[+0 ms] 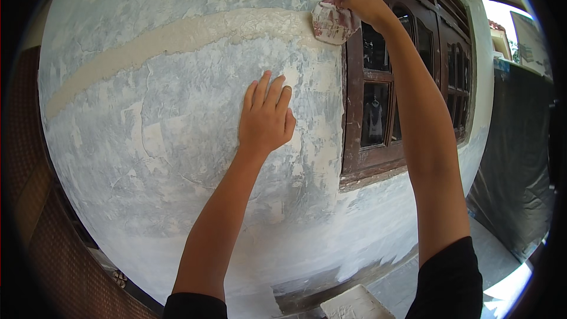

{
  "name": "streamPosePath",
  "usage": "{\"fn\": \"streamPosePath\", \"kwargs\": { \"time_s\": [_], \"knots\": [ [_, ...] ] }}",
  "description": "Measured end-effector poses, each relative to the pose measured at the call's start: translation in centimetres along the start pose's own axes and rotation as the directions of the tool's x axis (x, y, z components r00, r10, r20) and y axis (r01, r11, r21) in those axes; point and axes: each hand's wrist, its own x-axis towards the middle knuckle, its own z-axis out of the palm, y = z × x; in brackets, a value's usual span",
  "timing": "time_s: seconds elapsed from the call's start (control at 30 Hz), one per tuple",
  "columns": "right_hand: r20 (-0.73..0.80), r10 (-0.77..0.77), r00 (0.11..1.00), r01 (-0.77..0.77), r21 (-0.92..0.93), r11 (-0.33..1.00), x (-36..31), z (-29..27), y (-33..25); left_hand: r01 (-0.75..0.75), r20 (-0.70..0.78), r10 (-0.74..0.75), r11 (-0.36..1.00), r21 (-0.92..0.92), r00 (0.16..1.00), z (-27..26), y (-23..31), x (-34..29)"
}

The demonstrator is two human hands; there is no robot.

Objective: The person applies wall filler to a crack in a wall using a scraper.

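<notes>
High on the right, my right hand (357, 1) pinches the upper edge of a reddish putty scraper (334, 23) caked with cream putty. The scraper is against the wall (195, 136) beside the window frame, at the right end of a wet beige putty band (177, 34). That band runs across the upper wall, curving down at the left. My left hand (266, 112) rests on the patchy grey and white wall below the band, fingers stretched out, holding nothing.
A dark brown wooden window (378, 77) with glass panes stands right of the scraper. At the bottom is a putty-smeared pale container (357, 304). A woven brown panel (65, 254) borders the left side, and a dark sheet (514, 153) hangs at the right.
</notes>
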Motion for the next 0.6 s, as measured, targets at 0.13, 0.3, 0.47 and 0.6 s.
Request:
{"fn": "streamPosePath", "kwargs": {
  "time_s": [0.13, 0.3, 0.47, 0.6],
  "knots": [
    [-0.21, 0.061, 0.976, -0.057, 0.025, 0.998, -1.5, -1.6, 1.3, -0.008, -0.008, 0.008, 1.0, -0.009, 1.0, 0.2, 0.3, 0.2],
    [-0.498, -0.164, 0.851, 0.163, -0.045, 0.986, -6.6, 1.7, -4.1, -0.003, -0.025, 0.003, 1.0, -0.004, 1.0, 0.2, 0.0, -0.1],
    [-0.359, -0.624, 0.694, 0.327, -0.615, 0.717, -12.8, 9.3, -8.2, 0.011, -0.085, -0.018, 0.997, -0.08, 0.996, 0.1, -0.5, -0.3],
    [-0.326, -0.674, 0.664, 0.306, -0.704, 0.641, -15.1, 13.4, -6.9, 0.042, -0.253, -0.064, 0.995, -0.093, 0.965, 0.3, -0.4, 0.0]
  ]
}}
